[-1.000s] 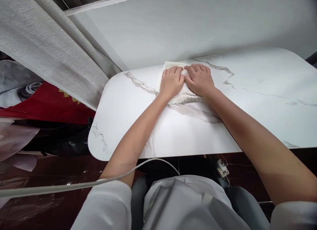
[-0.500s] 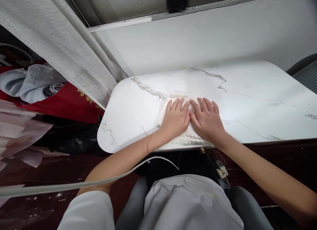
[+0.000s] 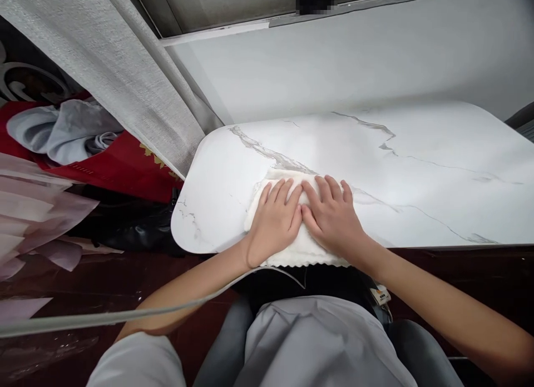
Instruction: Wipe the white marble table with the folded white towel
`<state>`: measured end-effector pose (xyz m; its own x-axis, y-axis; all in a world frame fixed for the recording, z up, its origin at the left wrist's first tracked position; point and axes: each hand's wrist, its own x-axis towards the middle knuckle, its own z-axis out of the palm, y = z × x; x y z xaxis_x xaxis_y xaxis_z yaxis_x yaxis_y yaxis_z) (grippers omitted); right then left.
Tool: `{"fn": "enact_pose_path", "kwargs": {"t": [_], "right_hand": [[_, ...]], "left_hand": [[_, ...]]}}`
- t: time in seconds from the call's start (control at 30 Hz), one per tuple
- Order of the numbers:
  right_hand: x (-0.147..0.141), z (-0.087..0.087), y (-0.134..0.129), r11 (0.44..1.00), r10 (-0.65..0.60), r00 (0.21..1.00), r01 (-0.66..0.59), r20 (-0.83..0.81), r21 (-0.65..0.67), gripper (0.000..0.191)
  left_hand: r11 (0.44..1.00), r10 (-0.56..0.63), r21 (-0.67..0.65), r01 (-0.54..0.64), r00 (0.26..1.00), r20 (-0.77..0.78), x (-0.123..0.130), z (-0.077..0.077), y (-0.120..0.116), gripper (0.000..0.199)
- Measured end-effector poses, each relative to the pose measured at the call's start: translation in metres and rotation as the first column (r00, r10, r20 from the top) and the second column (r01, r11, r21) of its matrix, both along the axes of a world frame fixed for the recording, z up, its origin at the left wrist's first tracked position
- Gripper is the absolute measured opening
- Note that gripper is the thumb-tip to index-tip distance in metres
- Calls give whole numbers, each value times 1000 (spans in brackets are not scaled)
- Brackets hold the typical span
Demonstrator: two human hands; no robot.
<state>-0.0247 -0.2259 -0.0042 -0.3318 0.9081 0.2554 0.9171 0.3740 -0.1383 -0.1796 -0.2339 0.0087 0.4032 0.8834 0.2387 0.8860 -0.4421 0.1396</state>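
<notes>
A white cloth (image 3: 308, 248) with a scalloped edge lies on the white marble-patterned table (image 3: 434, 153), its near edge reaching past the table's front. My left hand (image 3: 277, 214) presses flat on the left half of the cloth, fingers stretched forward. Beside it, my right hand (image 3: 329, 212) lies flat on the right half, fingers spread a little. The two thumbs meet or nearly meet in the middle. Part of the cloth is hidden beneath both palms.
A pale curtain (image 3: 125, 70) hangs at the table's left end. Left of it, a red bag (image 3: 137, 170) holds grey cloth. A white cable (image 3: 167, 306) runs across my left arm. Behind the table stands a white wall (image 3: 334, 70); a power strip (image 3: 380, 295) sits below the front edge.
Both hands have slid left and toward me with the cloth, which now spreads flatter and hangs over the front edge. The view has shifted slightly.
</notes>
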Motion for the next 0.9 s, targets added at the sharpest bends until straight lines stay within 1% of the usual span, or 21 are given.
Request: {"fn": "enact_pose_path", "kwargs": {"t": [0.1,0.2,0.37,0.5,0.6,0.7,0.8,0.9], "right_hand": [[-11,2,22,997,74,997,-74,-10,-9,55],[-18,1,48,994,108,992,-109,-66,-7,52],[-21,-3,99,994,102,979,-105,-179,-11,52],[-21,-5,140,998,53,973,-62,-225,-31,51],[-22,-6,164,1000,14,974,-20,-226,-23,50],[-24,-9,182,1000,-19,975,17,-223,-9,51],[-26,-13,197,1000,-31,975,31,-219,-3,51],[-28,-16,212,999,-26,971,30,-236,12,51]], "left_hand": [[998,61,-2,-61,998,-21,-11,1,14,48],[994,107,9,-107,994,-24,-18,0,34,46],[991,124,36,-125,992,30,-22,-6,79,42],[987,158,26,-161,983,96,-18,-7,117,40],[991,132,6,-134,982,133,-18,-6,146,39],[995,96,12,-99,982,163,-21,-7,170,37],[996,80,25,-86,980,185,-24,-8,189,36],[996,75,23,-81,978,195,-27,-8,203,35]]}}
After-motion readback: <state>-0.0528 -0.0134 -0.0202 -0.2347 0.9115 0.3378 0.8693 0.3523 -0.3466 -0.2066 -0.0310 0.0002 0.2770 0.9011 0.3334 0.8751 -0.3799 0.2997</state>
